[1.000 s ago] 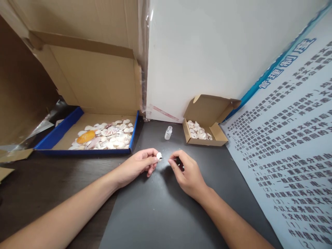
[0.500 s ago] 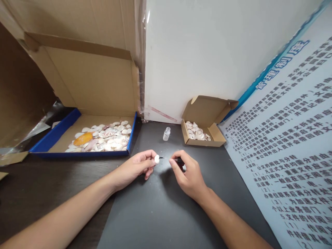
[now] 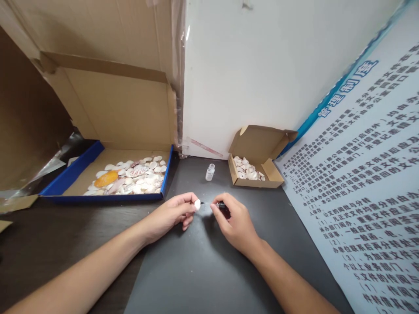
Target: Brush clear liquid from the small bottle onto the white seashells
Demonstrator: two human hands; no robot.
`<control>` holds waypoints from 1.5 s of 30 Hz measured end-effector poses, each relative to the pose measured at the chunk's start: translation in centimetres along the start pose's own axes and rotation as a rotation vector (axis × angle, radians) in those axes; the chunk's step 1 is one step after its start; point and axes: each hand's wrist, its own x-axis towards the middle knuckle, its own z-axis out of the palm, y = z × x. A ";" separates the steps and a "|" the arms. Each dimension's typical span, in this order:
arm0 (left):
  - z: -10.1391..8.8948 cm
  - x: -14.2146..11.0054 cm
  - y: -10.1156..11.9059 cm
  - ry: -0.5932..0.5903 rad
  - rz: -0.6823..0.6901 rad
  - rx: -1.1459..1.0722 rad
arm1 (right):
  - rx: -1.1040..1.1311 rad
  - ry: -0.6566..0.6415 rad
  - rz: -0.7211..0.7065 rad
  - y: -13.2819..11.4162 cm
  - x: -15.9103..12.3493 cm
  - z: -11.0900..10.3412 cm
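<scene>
Between thumb and fingers, my left hand (image 3: 178, 212) pinches a small white seashell (image 3: 197, 204). Opposite it, my right hand (image 3: 233, 218) is closed around a thin brush (image 3: 221, 205) with a dark handle. The brush's dark tip is at the shell's right edge; I cannot tell whether it touches. An uncapped small clear bottle with a white label (image 3: 210, 172) stands just beyond both hands on the dark grey mat (image 3: 196, 270).
At the left, an open blue-edged cardboard box (image 3: 108, 198) holds many white shells and a large orange shell (image 3: 106, 178). A smaller open cardboard box (image 3: 258, 183) with shells sits back right. A white board (image 3: 262, 65) rises behind; a printed sign (image 3: 369, 196) slopes along the right.
My right hand has shifted slightly left, and the brush tip is closer to the shell. The view has tilted up a little. My left hand keeps its pinch on the shell.
</scene>
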 end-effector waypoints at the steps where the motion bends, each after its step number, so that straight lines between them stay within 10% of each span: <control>1: 0.0 0.0 0.0 0.004 -0.003 -0.008 | -0.004 0.019 0.010 0.0 0.0 0.0; 45: 0.2 -0.1 0.1 0.028 -0.013 0.171 | 0.016 0.028 -0.008 -0.1 0.0 0.3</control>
